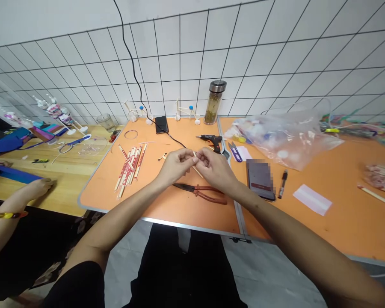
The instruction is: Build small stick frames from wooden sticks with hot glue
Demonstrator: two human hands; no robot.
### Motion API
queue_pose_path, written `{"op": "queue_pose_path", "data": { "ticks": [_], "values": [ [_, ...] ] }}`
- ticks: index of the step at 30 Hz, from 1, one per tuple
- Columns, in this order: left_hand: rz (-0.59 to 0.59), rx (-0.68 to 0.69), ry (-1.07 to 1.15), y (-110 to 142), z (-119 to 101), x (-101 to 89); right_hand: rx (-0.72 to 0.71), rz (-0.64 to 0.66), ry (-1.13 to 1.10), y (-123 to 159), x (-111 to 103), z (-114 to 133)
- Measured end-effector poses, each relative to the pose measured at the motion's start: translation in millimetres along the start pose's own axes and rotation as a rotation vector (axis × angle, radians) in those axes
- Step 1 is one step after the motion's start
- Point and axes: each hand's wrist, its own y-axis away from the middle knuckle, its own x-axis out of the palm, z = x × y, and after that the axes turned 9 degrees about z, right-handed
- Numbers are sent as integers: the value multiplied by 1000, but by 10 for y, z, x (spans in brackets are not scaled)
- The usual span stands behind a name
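My left hand [176,167] and my right hand [213,169] meet above the orange table [192,216], with fingertips pinching a thin wooden stick [196,167]. Its lower end slants out below my fingers, and the rest is mostly hidden. Under my hands lie red-handled pliers [200,193]. A hot glue gun [211,142] sits just beyond my right hand. A pile of paper-wrapped chopsticks [130,169] lies to the left of my left hand.
Small stick frames [188,112] stand at the wall, near a glass flask [215,102]. A plastic bag [282,137], dark notebook [259,179] and marker [282,184] lie right. A co-worker's hand [35,189] rests on blue card [17,174] at a wooden table left.
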Motion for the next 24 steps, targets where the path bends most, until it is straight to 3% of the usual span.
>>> {"op": "queue_pose_path", "data": {
  "ticks": [4, 10, 15, 20, 24],
  "values": [
    [-119, 57, 94, -120, 134, -131, -35, -1, -8, -129, 141, 9],
    [-185, 57, 137, -129, 334, -227, -13, 11, -54, -132, 274, -150],
    [-189, 63, 174, -129, 383, -238, -35, 3, -6, -89, 221, -190],
    [-227, 84, 271, -155, 371, -324, 86, 1, -252, -77, 135, -216],
    [-209, 78, 277, -150, 364, -358, 74, -11, -215, -95, 156, -207]
  ]
}}
